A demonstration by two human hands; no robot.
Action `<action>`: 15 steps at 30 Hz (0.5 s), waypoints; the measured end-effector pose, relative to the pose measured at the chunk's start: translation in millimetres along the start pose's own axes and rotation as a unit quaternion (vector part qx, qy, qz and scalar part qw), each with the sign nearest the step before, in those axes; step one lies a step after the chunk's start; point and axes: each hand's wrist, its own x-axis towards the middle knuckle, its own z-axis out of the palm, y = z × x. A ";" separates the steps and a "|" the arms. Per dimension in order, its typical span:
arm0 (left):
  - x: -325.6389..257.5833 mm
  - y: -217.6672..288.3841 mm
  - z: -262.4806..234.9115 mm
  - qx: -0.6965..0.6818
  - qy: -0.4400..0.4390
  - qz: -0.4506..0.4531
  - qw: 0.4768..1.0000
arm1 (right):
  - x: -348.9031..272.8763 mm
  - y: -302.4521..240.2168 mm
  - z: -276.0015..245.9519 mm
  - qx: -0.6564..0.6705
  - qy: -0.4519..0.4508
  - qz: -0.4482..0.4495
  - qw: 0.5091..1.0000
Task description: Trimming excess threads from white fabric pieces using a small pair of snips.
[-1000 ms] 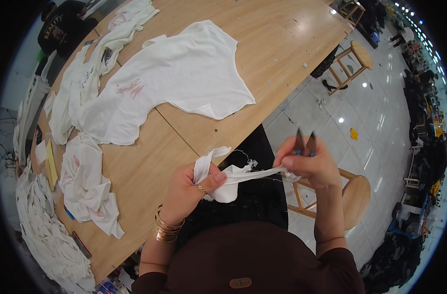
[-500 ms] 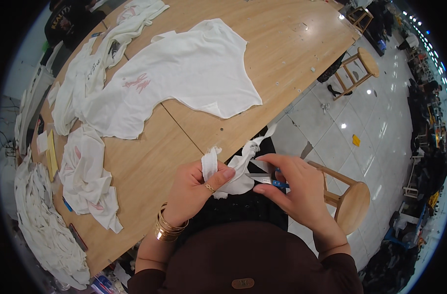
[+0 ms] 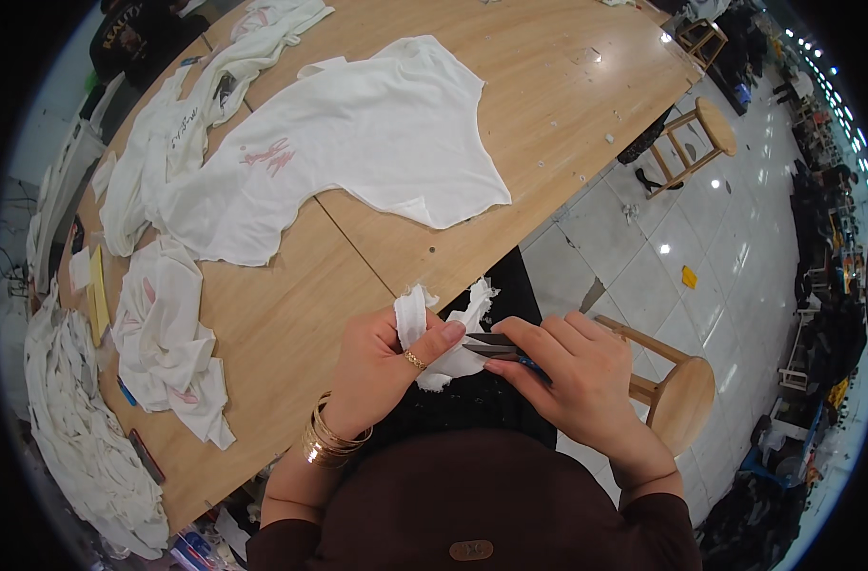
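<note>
My left hand is closed on a small piece of white cloth, pinched under the thumb. The cloth has frayed edges and is held just off the table's near edge, above my lap. My right hand grips a pair of thread snips with blue on the handle. The dark blades point left and lie against the cloth, close to my left thumb. Whether the blades are closed through the fabric, I cannot tell. Beyond my hands, a white garment with pink lettering lies spread on the wooden table.
Several crumpled white garments lie at the left, beside a large white heap. A phone rests near that heap. Wooden stools stand on the tiled floor at the right. Another person is at the far left.
The snips have moved a little left, further onto the cloth. The long loose tail that stuck out to the upper right of the cloth is no longer seen. My left hand has hardly moved.
</note>
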 end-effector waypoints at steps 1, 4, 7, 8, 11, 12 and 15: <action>0.0 -0.1 0.4 -0.002 0.002 0.003 1.000 | -0.1 0.3 0.6 -0.001 0.003 -0.002 1.000; 0.1 -0.1 2.2 -0.009 0.005 0.009 1.000 | 0.0 0.2 0.6 -0.006 0.009 -0.005 1.000; -0.5 0.5 3.1 -0.011 0.006 0.008 1.000 | -0.5 -0.3 1.5 -0.012 0.015 -0.006 1.000; -0.6 1.0 3.3 -0.010 0.005 0.005 1.000 | -0.7 -0.7 1.6 -0.016 0.018 -0.004 1.000; 0.6 -3.0 4.2 -0.020 0.004 0.007 1.000 | -1.8 -1.3 5.6 -0.006 0.036 0.005 0.999; 0.9 -3.9 5.2 -0.020 0.004 0.007 1.000 | -2.9 -1.7 8.0 -0.007 0.037 0.005 0.999; 1.0 -5.4 8.2 -0.078 0.009 -0.002 0.997 | -6.4 -2.4 16.7 0.024 0.064 0.025 0.997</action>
